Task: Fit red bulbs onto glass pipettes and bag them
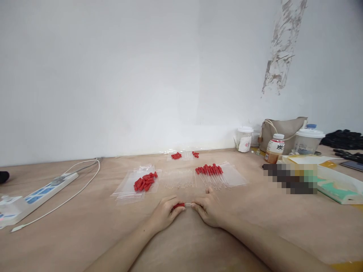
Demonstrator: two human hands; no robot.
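Note:
My left hand [165, 213] is closed around a red rubber dropper bulb [179, 206]. My right hand [209, 208] pinches a thin glass dropper tube [188, 204], whose near end meets the bulb; how deep it sits inside is hidden. Beyond my left hand, a pile of red bulbs [144, 182] lies on clear plastic bags [124, 186]. A row of bare glass tubes [178, 179] lies straight ahead. Past my right hand, several droppers with red bulbs fitted [211, 173] lie side by side, partly on another clear bag [235, 175].
Small red bulbs [176, 155] lie on plastic near the wall. At left is a power strip [38, 198] with a white cable [85, 185]. Lidded cups [244, 139], a bottle [275, 148], a grey-beige bag [285, 130] and a white tray [350, 177] stand at right.

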